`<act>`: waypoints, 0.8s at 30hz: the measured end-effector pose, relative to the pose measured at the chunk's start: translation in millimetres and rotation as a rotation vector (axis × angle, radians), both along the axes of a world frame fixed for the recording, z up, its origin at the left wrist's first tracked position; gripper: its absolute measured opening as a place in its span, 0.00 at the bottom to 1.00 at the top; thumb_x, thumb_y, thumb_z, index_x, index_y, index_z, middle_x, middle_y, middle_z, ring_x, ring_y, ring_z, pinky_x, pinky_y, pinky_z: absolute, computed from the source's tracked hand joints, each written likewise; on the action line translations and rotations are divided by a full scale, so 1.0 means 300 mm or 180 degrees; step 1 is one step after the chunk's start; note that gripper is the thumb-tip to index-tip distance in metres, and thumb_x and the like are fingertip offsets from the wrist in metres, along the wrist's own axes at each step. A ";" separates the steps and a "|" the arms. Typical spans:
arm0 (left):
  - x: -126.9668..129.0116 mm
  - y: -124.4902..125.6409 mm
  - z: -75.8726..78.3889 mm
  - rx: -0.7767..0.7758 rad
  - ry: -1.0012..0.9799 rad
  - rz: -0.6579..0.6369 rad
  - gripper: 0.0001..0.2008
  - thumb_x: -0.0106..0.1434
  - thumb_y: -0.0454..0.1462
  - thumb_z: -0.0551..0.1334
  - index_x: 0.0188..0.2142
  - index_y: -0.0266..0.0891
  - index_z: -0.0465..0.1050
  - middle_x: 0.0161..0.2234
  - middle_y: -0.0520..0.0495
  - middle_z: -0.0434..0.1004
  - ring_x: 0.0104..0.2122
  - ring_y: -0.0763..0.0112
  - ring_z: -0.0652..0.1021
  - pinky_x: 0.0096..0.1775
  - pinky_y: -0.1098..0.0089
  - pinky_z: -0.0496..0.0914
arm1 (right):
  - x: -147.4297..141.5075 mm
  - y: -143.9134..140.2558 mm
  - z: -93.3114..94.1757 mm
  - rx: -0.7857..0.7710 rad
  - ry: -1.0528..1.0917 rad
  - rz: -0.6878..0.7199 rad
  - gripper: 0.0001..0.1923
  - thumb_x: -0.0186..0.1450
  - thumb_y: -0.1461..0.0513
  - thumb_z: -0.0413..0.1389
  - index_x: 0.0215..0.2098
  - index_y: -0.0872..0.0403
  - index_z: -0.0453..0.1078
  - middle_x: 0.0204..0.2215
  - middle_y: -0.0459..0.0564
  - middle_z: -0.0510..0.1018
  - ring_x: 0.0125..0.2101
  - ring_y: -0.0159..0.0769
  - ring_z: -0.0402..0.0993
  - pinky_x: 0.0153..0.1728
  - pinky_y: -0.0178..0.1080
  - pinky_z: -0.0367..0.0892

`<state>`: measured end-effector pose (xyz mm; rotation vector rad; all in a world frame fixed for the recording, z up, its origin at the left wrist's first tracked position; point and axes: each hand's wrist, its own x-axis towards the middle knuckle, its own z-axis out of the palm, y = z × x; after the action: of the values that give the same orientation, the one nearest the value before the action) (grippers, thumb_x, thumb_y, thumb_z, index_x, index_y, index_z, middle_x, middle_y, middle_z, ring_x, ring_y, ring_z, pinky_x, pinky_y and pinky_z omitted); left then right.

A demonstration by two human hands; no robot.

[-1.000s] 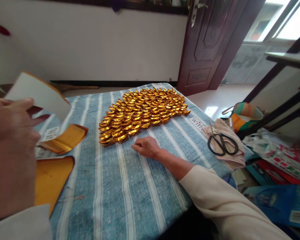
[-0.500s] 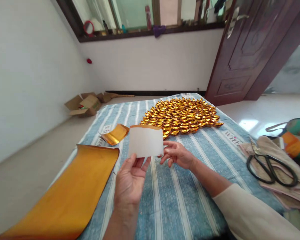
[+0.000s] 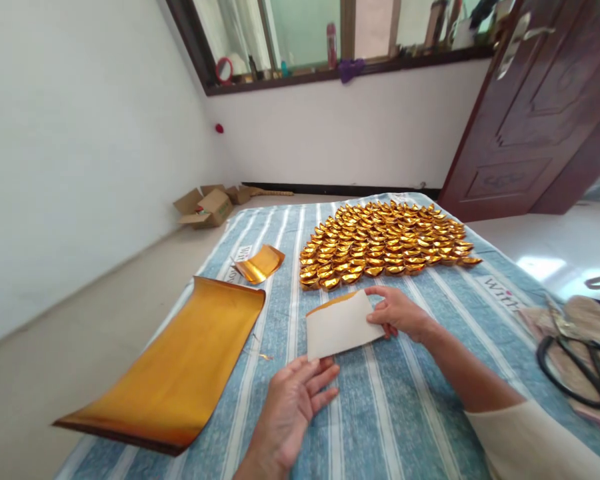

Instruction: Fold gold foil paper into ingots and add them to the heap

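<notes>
looks like a room in someone's home, not a workshop. plain white walls (image 3: 80,167), a dark wooden door (image 3: 545,113) with a metal handle, and a window sill (image 3: 340,70) cluttered with bottles and a small red mirror. the work surface is covered by a blue striped cloth (image 3: 380,413), like a bed sheet or towel. opened cardboard boxes (image 3: 205,207) sit on the bare floor by the wall. rows of folded gold paper ingots (image 3: 385,243) lie on the cloth, so it's home craft stuff.
</notes>
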<state>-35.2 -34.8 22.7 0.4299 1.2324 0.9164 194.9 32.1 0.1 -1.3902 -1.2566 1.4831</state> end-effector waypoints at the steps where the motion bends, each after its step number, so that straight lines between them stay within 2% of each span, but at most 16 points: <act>1: -0.015 -0.008 -0.003 0.0038 0.0260 -0.0150 0.10 0.60 0.31 0.62 0.42 0.32 0.67 0.41 0.34 0.78 0.38 0.56 0.81 0.34 0.64 0.77 | 0.001 -0.008 0.003 0.0005 -0.0233 -0.0037 0.37 0.51 0.67 0.58 0.58 0.62 0.57 0.09 0.33 0.66 0.09 0.28 0.63 0.08 0.27 0.50; 3: -0.043 -0.020 -0.015 0.0468 0.1096 -0.0278 0.17 0.59 0.35 0.63 0.47 0.33 0.66 0.42 0.35 0.78 0.39 0.56 0.81 0.35 0.61 0.76 | 0.002 -0.024 0.006 0.0027 -0.0541 -0.0099 0.41 0.50 0.70 0.55 0.62 0.61 0.52 0.09 0.32 0.65 0.09 0.28 0.63 0.08 0.27 0.50; 6: -0.068 -0.026 -0.052 0.2036 0.2703 -0.0385 0.20 0.58 0.38 0.63 0.49 0.36 0.67 0.46 0.36 0.76 0.45 0.52 0.78 0.44 0.54 0.74 | 0.012 -0.049 0.003 0.0036 -0.0819 -0.0187 0.44 0.49 0.71 0.52 0.65 0.57 0.49 0.08 0.32 0.65 0.08 0.28 0.63 0.08 0.26 0.51; 8: -0.061 -0.021 -0.074 0.3134 0.3380 -0.0889 0.18 0.57 0.35 0.62 0.48 0.39 0.70 0.51 0.37 0.73 0.52 0.51 0.73 0.52 0.50 0.69 | 0.024 -0.062 -0.002 -0.0003 -0.0849 -0.0191 0.45 0.50 0.71 0.52 0.65 0.54 0.50 0.09 0.32 0.65 0.08 0.28 0.63 0.08 0.26 0.50; 10: -0.033 -0.005 -0.083 0.3791 0.3666 -0.1703 0.20 0.57 0.31 0.61 0.50 0.40 0.69 0.56 0.38 0.69 0.57 0.50 0.68 0.56 0.48 0.65 | 0.036 -0.072 -0.007 -0.0097 -0.0804 -0.0114 0.40 0.50 0.70 0.53 0.62 0.56 0.56 0.09 0.33 0.64 0.08 0.27 0.61 0.07 0.26 0.50; 12: 0.006 0.020 -0.077 0.3959 0.3862 -0.2435 0.23 0.55 0.30 0.63 0.51 0.39 0.68 0.58 0.36 0.66 0.60 0.47 0.64 0.57 0.45 0.61 | 0.046 -0.076 -0.010 -0.0229 -0.0788 -0.0009 0.31 0.51 0.68 0.54 0.54 0.58 0.66 0.08 0.33 0.63 0.08 0.26 0.60 0.07 0.27 0.49; 15: 0.053 0.061 -0.055 0.3830 0.4096 -0.3012 0.21 0.55 0.32 0.65 0.49 0.39 0.68 0.57 0.36 0.67 0.59 0.46 0.65 0.57 0.43 0.60 | 0.059 -0.077 -0.011 -0.0387 -0.0866 0.0105 0.18 0.51 0.66 0.54 0.41 0.59 0.72 0.08 0.35 0.63 0.07 0.24 0.58 0.08 0.27 0.49; 20: 0.062 0.103 -0.043 0.3930 0.4143 -0.3235 0.15 0.56 0.33 0.66 0.43 0.37 0.69 0.53 0.36 0.70 0.54 0.51 0.70 0.55 0.48 0.63 | 0.087 -0.077 -0.007 -0.0324 -0.1020 0.0314 0.14 0.54 0.64 0.54 0.39 0.60 0.73 0.08 0.36 0.63 0.09 0.24 0.57 0.10 0.28 0.49; 24: 0.053 0.119 -0.046 0.4017 0.4063 -0.3258 0.13 0.56 0.34 0.66 0.41 0.38 0.69 0.50 0.38 0.71 0.51 0.51 0.71 0.52 0.50 0.65 | 0.113 -0.084 0.000 -0.0032 -0.1211 0.0511 0.16 0.55 0.61 0.57 0.41 0.60 0.75 0.13 0.38 0.65 0.14 0.25 0.60 0.16 0.30 0.54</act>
<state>-19.2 0.9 9.0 2.6569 1.0299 0.2921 228.8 7.0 0.1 -1.6650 -1.6284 1.3688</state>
